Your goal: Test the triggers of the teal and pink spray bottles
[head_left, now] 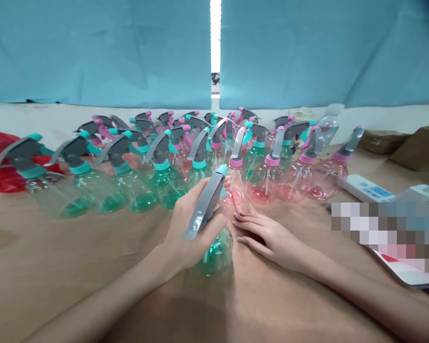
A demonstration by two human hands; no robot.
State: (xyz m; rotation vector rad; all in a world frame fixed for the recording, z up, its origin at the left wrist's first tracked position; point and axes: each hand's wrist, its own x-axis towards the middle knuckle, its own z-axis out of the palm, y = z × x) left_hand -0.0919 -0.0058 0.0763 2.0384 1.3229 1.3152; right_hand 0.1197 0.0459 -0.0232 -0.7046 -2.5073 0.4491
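A green spray bottle [214, 255] with a grey trigger head and teal nozzle stands on the table in front of me. My left hand [196, 224] is wrapped around its neck and trigger, which hides the collar. To the right, my right hand [266, 233] rests on the tabletop, its fingers stretched out and holding nothing. Just beyond those fingertips is a pink spray bottle [236, 183]. Another green spray bottle [168, 183] stands beyond my left hand, in a row with several more green and pink ones.
More spray bottles crowd the back of the table [157, 309]. A red plastic bag [3, 162] lies at the far left. On the right are a power strip [368, 188], a tablet-like device [400, 267] partly blurred out, brown cardboard [420, 147] and a clear water bottle [329, 126].
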